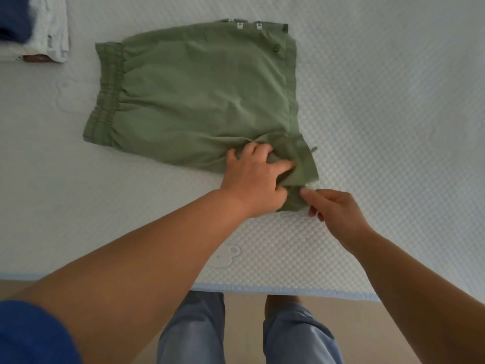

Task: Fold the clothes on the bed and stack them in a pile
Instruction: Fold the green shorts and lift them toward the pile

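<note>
Green shorts lie flat mid-bed, waistband left. Left hand grips bunched near hem corner; right hand pinches fabric edge beside it. Advice: tuck corner flat, smooth creases, then fold toward pile far-left.

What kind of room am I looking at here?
Most likely a bedroom at home. A quilted white mattress fills the view, green shorts lie spread on it, and a pile of folded clothes sits at its far left corner.
</note>
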